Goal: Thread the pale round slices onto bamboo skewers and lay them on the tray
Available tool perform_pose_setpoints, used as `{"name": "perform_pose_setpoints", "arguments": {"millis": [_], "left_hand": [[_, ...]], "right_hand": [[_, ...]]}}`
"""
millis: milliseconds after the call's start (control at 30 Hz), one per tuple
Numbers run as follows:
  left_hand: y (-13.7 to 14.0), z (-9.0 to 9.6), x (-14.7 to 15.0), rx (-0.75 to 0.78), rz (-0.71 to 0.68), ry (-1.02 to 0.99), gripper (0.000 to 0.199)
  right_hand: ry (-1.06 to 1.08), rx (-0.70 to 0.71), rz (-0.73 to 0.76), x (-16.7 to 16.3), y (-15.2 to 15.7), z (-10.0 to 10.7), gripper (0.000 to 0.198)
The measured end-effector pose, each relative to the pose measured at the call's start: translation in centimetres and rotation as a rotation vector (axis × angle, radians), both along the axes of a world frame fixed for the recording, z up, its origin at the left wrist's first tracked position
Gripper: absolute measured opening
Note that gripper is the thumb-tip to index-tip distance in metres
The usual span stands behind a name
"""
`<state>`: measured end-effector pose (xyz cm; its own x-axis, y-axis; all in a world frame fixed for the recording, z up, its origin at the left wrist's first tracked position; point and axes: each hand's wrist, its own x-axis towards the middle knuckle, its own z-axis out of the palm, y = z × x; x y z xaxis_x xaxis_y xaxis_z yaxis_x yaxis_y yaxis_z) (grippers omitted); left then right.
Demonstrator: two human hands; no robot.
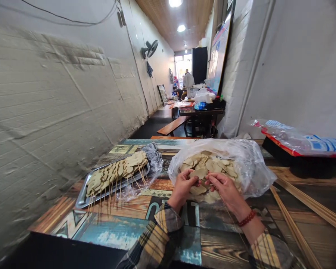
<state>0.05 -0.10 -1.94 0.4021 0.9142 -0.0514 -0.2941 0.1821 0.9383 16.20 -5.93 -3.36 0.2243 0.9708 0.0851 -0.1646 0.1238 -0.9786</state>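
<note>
My left hand pinches a flat, pale beige slice by its left side. Opposite it, my right hand is closed on a thin wooden skewer, whose long end trails down below the wrist. The skewer's tip is hidden by the fingers, so I cannot tell whether it pierces the slice. Both hands are over the front of a clear plastic bag full of similar slices. To the left, a metal tray holds rows of skewered slices, their sticks pointing toward me.
Bundles of bare skewers lie on the right of the patterned wooden table. Behind them sits a black container with red-edged plastic packaging. Crumpled plastic is by the tray. A bench and another table stand beyond.
</note>
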Motion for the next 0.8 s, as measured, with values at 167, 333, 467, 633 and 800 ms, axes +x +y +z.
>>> {"name": "perform_pose_setpoints", "arguments": {"millis": [167, 333, 467, 633, 800], "left_hand": [[-0.13, -0.18, 0.02, 0.054, -0.046, 0.04, 0.042], [-0.14, -0.05, 0.06, 0.018, -0.018, -0.002, 0.048], [-0.31, 0.28, 0.01, -0.007, -0.028, -0.019, 0.05], [-0.3, 0.24, -0.11, 0.03, -0.041, 0.021, 0.046], [-0.17, -0.06, -0.12, 0.056, -0.028, 0.037, 0.045]], "right_hand": [[-0.014, 0.001, 0.019, -0.32, -0.02, 0.03, 0.045], [0.0, -0.005, 0.017, -0.21, -0.05, 0.15, 0.045], [-0.017, -0.001, 0.003, -0.12, -0.04, -0.01, 0.043], [-0.025, 0.005, -0.004, -0.12, -0.03, -0.01, 0.044], [-0.011, 0.003, 0.022, -0.17, -0.17, 0.36, 0.041]]}}
